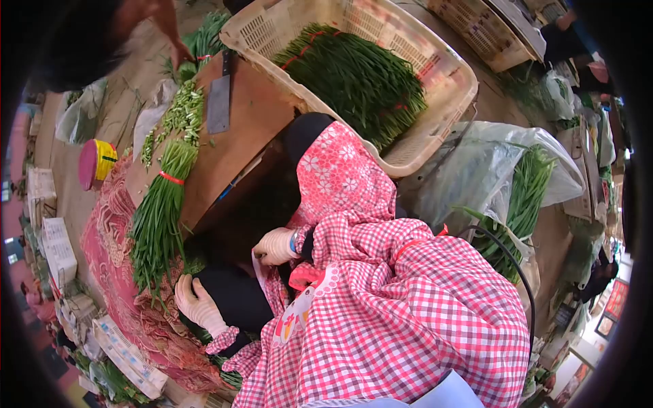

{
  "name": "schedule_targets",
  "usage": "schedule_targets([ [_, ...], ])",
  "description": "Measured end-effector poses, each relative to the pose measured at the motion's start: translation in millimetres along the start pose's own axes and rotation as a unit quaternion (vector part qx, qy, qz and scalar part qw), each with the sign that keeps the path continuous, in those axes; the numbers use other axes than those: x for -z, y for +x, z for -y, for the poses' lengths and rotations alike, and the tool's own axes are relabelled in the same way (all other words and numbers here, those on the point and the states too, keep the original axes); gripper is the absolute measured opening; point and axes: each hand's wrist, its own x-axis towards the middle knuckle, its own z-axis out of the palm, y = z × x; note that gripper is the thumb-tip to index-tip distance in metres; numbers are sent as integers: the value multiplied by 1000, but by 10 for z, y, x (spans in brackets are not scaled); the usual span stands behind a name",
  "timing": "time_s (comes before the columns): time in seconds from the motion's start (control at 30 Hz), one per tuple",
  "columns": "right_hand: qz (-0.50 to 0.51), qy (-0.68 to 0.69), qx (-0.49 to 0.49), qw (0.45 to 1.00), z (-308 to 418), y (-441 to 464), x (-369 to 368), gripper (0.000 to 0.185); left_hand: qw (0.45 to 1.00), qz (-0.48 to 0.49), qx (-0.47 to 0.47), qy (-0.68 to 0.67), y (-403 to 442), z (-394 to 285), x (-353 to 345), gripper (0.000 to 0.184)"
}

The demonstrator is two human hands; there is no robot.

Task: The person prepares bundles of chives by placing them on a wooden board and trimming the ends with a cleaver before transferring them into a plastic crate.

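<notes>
Even light, dark fisheye-curved edges

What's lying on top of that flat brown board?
On the flat brown board: a broad metal knife, chopped pale green stalks and part of a long, red-banded green bundle. The surface beneath them is covered.

- A round pink tub (88, 165) with a yellow band is standing on the floor at the left.
- A clear plastic bag (80, 119) lies above it, near the edge of view.
- One white box (59, 251) and one long box (129, 353) lie lower down, both with print.
- A pale crate (476, 30) stands at the upper right.
</notes>
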Motion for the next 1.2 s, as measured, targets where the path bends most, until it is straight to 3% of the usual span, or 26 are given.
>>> schedule_targets([
  [0.2, 1, -7, 31, 999, 83, -87, 62, 37, 999, -22, -24, 7, 31, 40, -55, 17],
  [1.0, 3, -9, 47, 999, 85, -46, 5, 33, 996, 25, 74, -47, 44, -149, 44, 17],
  [1.2, 11, -7, 68, 998, 74, -24, -12, 34, 997, 17, 58, -38, 36, -103, 18, 16],
])
